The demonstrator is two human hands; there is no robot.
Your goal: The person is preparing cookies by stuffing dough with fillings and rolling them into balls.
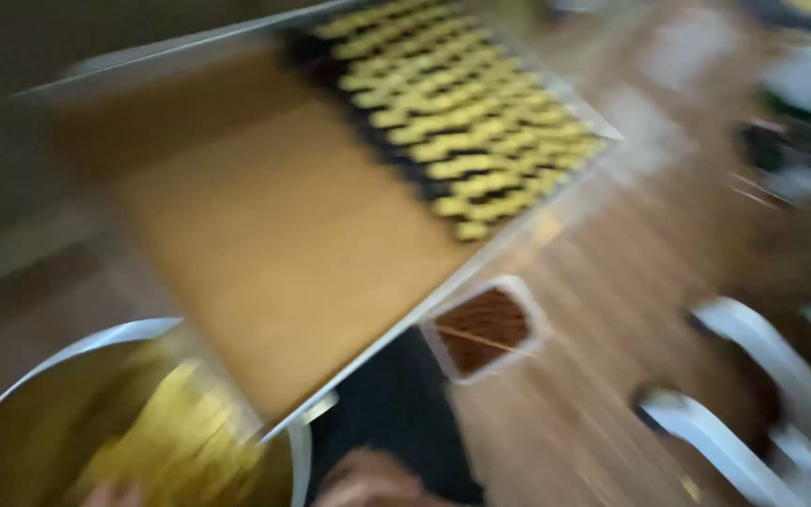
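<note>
The whole view is smeared by motion. A large flat baking tray [237, 56] lined with tan paper [274, 244] fills the middle, with several rows of yellow twisted dough pieces [462, 113] on its far right part. At the bottom left stands a metal bowl [39, 366] holding pale yellow dough [171, 432]. Only a sliver of my left hand [110, 495] shows at the bowl's near edge. Part of my right hand [368, 481] shows at the bottom edge, just right of the bowl over a dark patch. What either hand holds is cut off.
A small white rectangular tub [485, 330] of brown filling with a thin stick across it sits on the wooden table [603, 282] right of the tray. Blurred white curved objects [753, 394] lie at the lower right, and dark clutter [800, 141] at the upper right.
</note>
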